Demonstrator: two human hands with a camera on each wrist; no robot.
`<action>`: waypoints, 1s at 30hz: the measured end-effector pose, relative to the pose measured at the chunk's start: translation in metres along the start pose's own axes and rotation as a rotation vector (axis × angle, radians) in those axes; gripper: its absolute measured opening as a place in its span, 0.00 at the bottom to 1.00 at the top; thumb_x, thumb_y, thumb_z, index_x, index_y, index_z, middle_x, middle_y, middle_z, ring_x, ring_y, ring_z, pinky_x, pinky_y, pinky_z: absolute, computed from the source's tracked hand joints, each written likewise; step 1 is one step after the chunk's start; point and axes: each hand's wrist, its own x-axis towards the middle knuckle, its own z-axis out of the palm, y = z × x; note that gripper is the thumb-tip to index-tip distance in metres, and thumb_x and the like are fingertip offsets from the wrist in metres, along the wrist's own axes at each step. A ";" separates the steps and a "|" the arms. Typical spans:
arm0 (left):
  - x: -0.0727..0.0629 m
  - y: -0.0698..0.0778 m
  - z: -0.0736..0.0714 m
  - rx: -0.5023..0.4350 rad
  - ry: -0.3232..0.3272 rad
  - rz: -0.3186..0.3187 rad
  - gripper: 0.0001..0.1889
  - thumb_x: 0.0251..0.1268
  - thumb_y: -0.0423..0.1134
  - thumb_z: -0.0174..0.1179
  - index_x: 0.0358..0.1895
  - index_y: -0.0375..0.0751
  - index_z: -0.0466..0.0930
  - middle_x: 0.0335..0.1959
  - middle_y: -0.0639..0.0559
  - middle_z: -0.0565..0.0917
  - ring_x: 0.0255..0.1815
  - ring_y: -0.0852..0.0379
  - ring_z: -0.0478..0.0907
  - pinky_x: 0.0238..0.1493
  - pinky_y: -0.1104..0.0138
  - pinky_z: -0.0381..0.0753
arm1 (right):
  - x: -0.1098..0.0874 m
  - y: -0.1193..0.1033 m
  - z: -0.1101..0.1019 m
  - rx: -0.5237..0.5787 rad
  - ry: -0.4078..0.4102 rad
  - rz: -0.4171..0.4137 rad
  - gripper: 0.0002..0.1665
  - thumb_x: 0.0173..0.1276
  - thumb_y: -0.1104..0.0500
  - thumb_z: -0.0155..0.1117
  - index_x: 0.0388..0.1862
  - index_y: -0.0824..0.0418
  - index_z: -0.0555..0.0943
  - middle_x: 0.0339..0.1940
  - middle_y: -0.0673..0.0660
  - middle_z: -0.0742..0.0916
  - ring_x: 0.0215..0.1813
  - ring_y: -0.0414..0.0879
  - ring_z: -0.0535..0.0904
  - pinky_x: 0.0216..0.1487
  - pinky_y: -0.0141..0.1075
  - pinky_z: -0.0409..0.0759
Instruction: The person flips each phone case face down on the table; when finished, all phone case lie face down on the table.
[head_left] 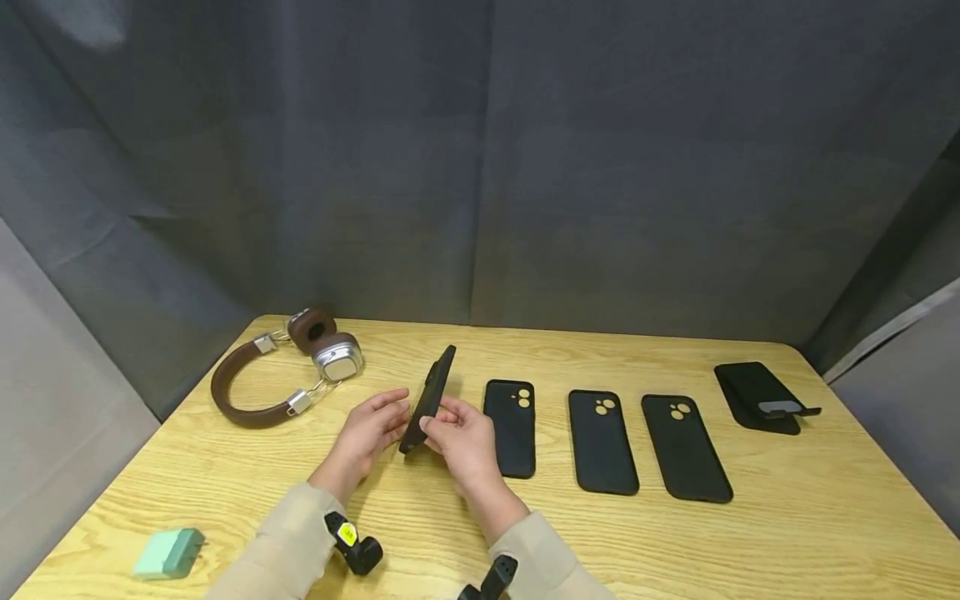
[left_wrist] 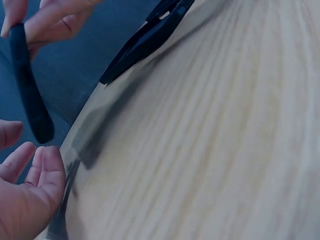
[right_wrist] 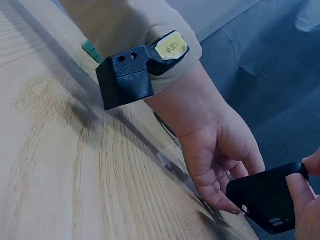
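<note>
A black phone case [head_left: 429,402] is held up on edge over the table. My right hand [head_left: 467,442] pinches it between thumb and fingers near its lower end. In the right wrist view the broad side of the case [right_wrist: 267,197] shows, with small cutouts near one end. My left hand [head_left: 367,437] is beside its left face, fingers loosely bent. The left wrist view has the left fingertips [left_wrist: 50,162] just below the end of the case [left_wrist: 31,90], which the right hand [left_wrist: 62,22] grips at its other end.
Three black phone cases lie in a row to the right: one near my right hand [head_left: 513,433], a middle one [head_left: 604,446] and another [head_left: 686,450]. Farther right is a flat black piece [head_left: 750,392] with a grey part. Brown headphones [head_left: 251,417] and a green plug [head_left: 168,553] lie left.
</note>
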 end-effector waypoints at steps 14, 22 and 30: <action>-0.002 -0.011 0.003 -0.084 -0.010 0.006 0.19 0.67 0.32 0.49 0.58 0.26 0.69 0.41 0.49 0.83 0.39 0.62 0.79 0.41 0.69 0.76 | 0.001 0.004 -0.001 0.124 0.007 0.013 0.26 0.57 0.73 0.60 0.57 0.76 0.71 0.31 0.53 0.76 0.32 0.38 0.77 0.37 0.30 0.81; -0.005 -0.015 -0.001 -0.132 0.032 0.041 0.20 0.66 0.29 0.49 0.59 0.24 0.68 0.41 0.52 0.83 0.39 0.64 0.79 0.42 0.72 0.76 | 0.000 0.012 -0.003 0.101 0.025 0.022 0.28 0.58 0.70 0.60 0.60 0.73 0.70 0.35 0.55 0.76 0.36 0.39 0.77 0.42 0.33 0.81; -0.010 -0.013 -0.005 -0.187 0.057 0.075 0.22 0.66 0.29 0.51 0.61 0.24 0.66 0.52 0.45 0.78 0.43 0.66 0.78 0.45 0.74 0.76 | 0.000 0.021 -0.005 0.079 0.055 0.040 0.29 0.59 0.70 0.60 0.61 0.71 0.70 0.34 0.53 0.73 0.34 0.39 0.74 0.38 0.29 0.80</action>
